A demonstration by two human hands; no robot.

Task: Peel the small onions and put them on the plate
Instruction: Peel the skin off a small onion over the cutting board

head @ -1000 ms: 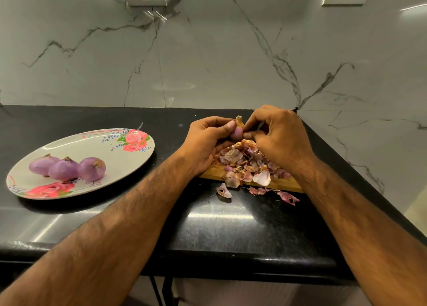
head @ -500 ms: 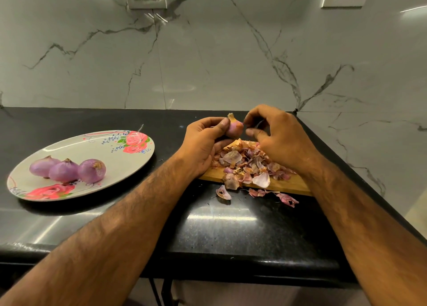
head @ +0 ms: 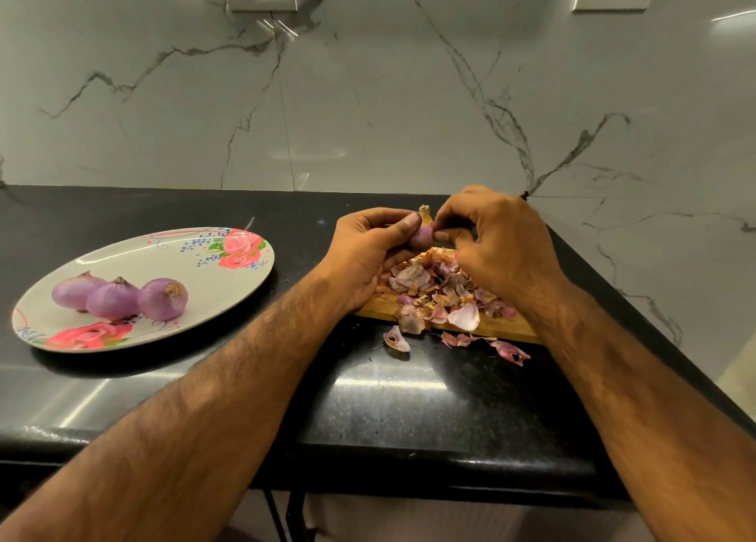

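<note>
both the left hand (head: 368,251) and right hand (head: 503,242) pinch one small onion (head: 422,236) — three peeled onions (head: 118,298) lie on the plate (head: 229,283).

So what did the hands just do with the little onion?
The right hand had let go, then came back and pinches the onion again. The left hand still holds it. The three onions on the plate and the peels stayed put.

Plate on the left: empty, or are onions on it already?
Not empty: three peeled onions lie side by side on the plate. A fourth onion is pinched between left hand and right hand.
</note>
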